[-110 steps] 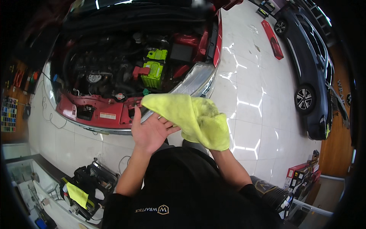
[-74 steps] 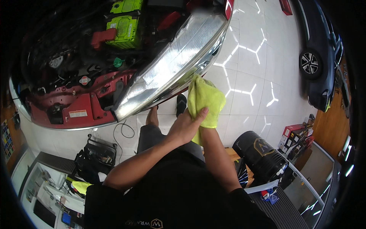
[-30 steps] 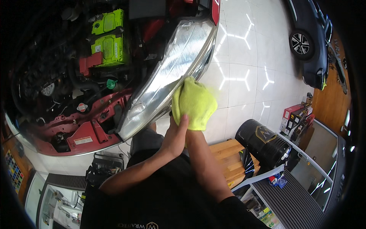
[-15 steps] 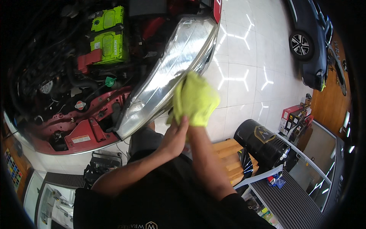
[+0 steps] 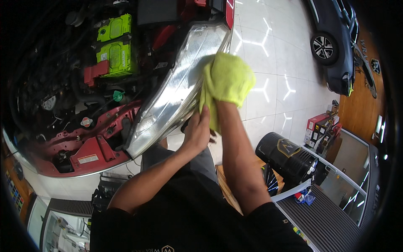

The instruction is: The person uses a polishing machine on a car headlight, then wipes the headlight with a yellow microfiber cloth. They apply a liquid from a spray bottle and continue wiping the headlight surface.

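A yellow-green microfiber cloth (image 5: pixel 231 77) covers my right hand (image 5: pixel 227 106), bunched around it down to the wrist; the fingers are hidden inside. That wrapped hand rests at the outer edge of a clear car headlight (image 5: pixel 176 84), which runs diagonally along the front corner of a red car. Below it, my left hand (image 5: pixel 197 133) is closed on the hanging tail of the same cloth, its thumb lying against the fabric. Part of the headlight's outer rim is covered by the cloth.
The open engine bay holds a lime-green battery (image 5: pixel 115 56) and red body panels (image 5: pixel 94 153). A black drum (image 5: pixel 286 157) and a wooden box (image 5: pixel 228 185) stand at right on the tiled floor (image 5: pixel 273 63). A dark car (image 5: pixel 331 46) is farther off.
The cloth and my right hand have moved up and to the right along the headlight's outer edge. My left hand stays near, now lower on the cloth's stretched tail.
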`<state>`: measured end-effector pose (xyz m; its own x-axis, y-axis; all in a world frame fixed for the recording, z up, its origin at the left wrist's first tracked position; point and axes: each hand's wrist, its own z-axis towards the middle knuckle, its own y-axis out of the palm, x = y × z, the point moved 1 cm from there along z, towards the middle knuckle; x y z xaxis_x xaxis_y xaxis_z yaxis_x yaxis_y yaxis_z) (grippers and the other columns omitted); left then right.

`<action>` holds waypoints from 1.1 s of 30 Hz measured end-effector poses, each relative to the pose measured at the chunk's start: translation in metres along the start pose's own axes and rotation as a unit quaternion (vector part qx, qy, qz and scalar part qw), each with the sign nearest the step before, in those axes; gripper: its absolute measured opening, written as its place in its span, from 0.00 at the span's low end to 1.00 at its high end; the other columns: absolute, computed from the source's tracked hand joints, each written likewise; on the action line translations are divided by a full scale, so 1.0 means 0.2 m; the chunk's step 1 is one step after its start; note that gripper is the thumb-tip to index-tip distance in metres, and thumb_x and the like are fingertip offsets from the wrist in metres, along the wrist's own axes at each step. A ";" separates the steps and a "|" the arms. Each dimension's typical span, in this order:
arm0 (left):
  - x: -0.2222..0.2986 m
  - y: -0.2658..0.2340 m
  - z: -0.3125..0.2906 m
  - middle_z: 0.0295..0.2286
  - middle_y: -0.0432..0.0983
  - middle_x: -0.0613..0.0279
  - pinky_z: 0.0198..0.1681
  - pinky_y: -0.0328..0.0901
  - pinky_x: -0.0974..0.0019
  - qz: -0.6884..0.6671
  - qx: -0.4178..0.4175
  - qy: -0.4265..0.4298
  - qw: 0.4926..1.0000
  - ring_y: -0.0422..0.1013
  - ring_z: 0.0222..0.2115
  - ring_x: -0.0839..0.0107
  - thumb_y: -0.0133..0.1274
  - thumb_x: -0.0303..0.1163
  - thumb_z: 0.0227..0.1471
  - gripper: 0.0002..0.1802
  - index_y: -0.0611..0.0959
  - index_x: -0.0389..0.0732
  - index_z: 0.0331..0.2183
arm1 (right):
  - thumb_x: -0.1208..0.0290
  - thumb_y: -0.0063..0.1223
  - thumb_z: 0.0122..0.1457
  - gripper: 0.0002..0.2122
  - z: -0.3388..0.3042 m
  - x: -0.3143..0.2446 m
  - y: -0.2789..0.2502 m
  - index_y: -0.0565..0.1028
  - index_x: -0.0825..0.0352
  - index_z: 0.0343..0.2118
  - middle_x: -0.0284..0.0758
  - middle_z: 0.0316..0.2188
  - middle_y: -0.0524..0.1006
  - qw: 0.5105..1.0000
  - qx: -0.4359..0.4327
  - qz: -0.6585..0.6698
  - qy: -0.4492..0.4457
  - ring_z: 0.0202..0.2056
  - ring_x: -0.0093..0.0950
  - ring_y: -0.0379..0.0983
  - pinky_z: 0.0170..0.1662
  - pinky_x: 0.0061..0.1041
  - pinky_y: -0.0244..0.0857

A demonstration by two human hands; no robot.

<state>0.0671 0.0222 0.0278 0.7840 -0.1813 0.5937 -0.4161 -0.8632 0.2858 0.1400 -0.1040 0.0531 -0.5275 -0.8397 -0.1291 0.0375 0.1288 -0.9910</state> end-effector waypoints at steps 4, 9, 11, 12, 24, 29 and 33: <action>-0.21 -0.04 -0.08 0.20 0.73 0.53 0.19 0.70 0.63 0.088 -0.015 0.077 0.993 0.72 0.16 0.65 0.30 0.52 0.70 0.32 0.74 0.30 0.45 | 0.55 0.53 0.54 0.15 -0.09 -0.12 -0.05 0.77 0.62 0.33 0.43 0.29 0.76 0.993 -0.065 -0.099 -0.032 0.36 0.41 0.74 0.42 0.46 0.65; -0.21 -0.05 -0.09 0.21 0.73 0.55 0.15 0.67 0.67 0.003 -0.003 -0.011 1.000 0.71 0.15 0.67 0.30 0.53 0.70 0.33 0.74 0.29 0.46 | 0.56 0.53 0.55 0.15 -0.02 -0.13 -0.16 0.78 0.62 0.38 0.47 0.38 0.78 0.982 -0.183 -0.037 0.030 0.45 0.39 0.74 0.46 0.46 0.65; 0.06 0.07 0.03 0.22 0.74 0.55 0.14 0.66 0.68 -0.004 -0.026 -0.003 1.000 0.72 0.16 0.68 0.31 0.54 0.70 0.34 0.74 0.29 0.44 | 0.55 0.53 0.56 0.16 0.13 0.08 -0.01 0.78 0.62 0.39 0.47 0.41 0.78 0.996 -0.081 0.020 0.026 0.47 0.40 0.74 0.48 0.46 0.65; 0.08 0.11 0.11 0.22 0.74 0.55 0.14 0.67 0.68 -0.008 -0.037 -0.003 0.999 0.72 0.16 0.68 0.31 0.55 0.70 0.34 0.75 0.30 0.43 | 0.55 0.53 0.57 0.16 0.17 0.16 0.06 0.78 0.62 0.40 0.48 0.42 0.78 0.998 -0.031 0.049 0.020 0.48 0.41 0.74 0.49 0.45 0.65; 0.17 0.23 0.14 0.24 0.75 0.53 0.15 0.72 0.65 0.007 -0.007 0.014 1.000 0.75 0.17 0.65 0.32 0.56 0.69 0.34 0.74 0.31 0.48 | 0.60 0.57 0.49 0.14 0.31 0.19 0.01 0.77 0.65 0.34 0.44 0.31 0.79 0.990 0.072 -0.001 -0.120 0.32 0.42 0.78 0.39 0.47 0.67; 0.01 0.27 0.05 0.27 0.76 0.52 0.17 0.72 0.65 0.048 0.018 0.037 0.998 0.75 0.19 0.65 0.31 0.56 0.69 0.34 0.74 0.33 0.47 | 0.60 0.57 0.49 0.12 0.20 0.14 -0.02 0.77 0.61 0.33 0.42 0.32 0.79 0.992 -0.010 -0.039 -0.118 0.33 0.43 0.77 0.37 0.45 0.66; 0.02 0.31 0.01 0.24 0.75 0.55 0.18 0.72 0.66 -0.041 0.019 0.000 0.999 0.75 0.18 0.68 0.31 0.57 0.69 0.34 0.75 0.33 0.44 | 0.59 0.56 0.47 0.10 0.23 0.09 -0.13 0.78 0.60 0.27 0.40 0.26 0.77 0.994 -0.085 -0.052 -0.035 0.35 0.44 0.76 0.36 0.47 0.66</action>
<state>0.0448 -0.0335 0.0463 0.8142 -0.1097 0.5701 -0.3329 -0.8928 0.3036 0.1675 -0.1466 0.0740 -0.4607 -0.8869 -0.0354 -0.1614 0.1228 -0.9792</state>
